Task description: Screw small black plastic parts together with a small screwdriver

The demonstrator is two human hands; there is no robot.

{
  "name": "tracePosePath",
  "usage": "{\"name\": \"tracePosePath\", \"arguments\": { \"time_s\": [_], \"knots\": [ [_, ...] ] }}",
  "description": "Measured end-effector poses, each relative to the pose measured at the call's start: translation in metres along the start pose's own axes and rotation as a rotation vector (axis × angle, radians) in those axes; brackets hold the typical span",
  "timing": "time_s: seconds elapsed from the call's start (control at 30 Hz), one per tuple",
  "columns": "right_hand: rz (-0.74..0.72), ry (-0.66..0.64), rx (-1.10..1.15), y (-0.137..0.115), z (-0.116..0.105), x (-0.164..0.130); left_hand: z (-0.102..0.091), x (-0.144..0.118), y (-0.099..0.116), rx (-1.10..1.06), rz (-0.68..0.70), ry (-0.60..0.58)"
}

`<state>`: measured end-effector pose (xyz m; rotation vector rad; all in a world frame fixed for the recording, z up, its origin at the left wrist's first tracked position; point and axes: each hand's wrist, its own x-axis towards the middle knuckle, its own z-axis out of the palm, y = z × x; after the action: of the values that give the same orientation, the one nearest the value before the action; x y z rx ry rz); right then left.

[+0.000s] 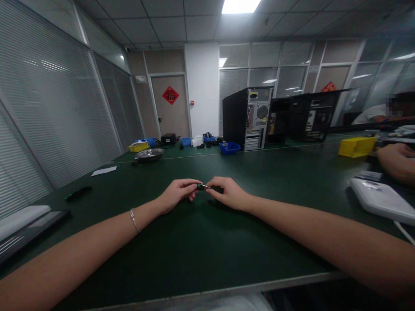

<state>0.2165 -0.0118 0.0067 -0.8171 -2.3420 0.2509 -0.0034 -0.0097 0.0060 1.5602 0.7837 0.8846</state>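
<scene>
My left hand (180,193) is closed in a pinch on a small green piece (199,185), over the middle of the table. The piece is too small for me to tell its kind. Facing it, my right hand (228,193) grips a thin tool (205,186) whose metal tip points left at the green piece. The tool's dark rear part is mostly hidden under my right fingers. Its tip meets or nearly meets the piece; I cannot tell which. Both hands are just above the dark green tabletop (194,250).
Computer cases (236,119) stand at the back right. Near them is a blue bin (230,148); a metal dish (149,154) lies back left. At right are a yellow bin (356,147), a white device (382,198) and another person's hand (397,162). A dark flat device (32,233) lies at left.
</scene>
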Motion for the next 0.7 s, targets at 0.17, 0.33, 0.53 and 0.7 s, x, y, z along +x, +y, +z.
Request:
{"name": "tracePosePath", "arguments": {
  "time_s": [0.17, 0.33, 0.53, 0.7],
  "knots": [
    [0.020, 0.029, 0.024, 0.001, -0.001, -0.001, 0.000, 0.001, -0.001, -0.040, 0.006, 0.037],
    [0.042, 0.061, 0.036, 0.003, -0.001, -0.001, -0.004, 0.002, -0.002, -0.012, -0.002, 0.050],
    [0.025, 0.056, 0.044, 0.002, -0.001, -0.001, 0.000, -0.005, 0.012, 0.282, -0.017, -0.168],
    [0.024, 0.028, 0.058, 0.001, -0.001, -0.001, 0.008, -0.009, 0.019, 0.585, 0.030, -0.245]
  ]
}}
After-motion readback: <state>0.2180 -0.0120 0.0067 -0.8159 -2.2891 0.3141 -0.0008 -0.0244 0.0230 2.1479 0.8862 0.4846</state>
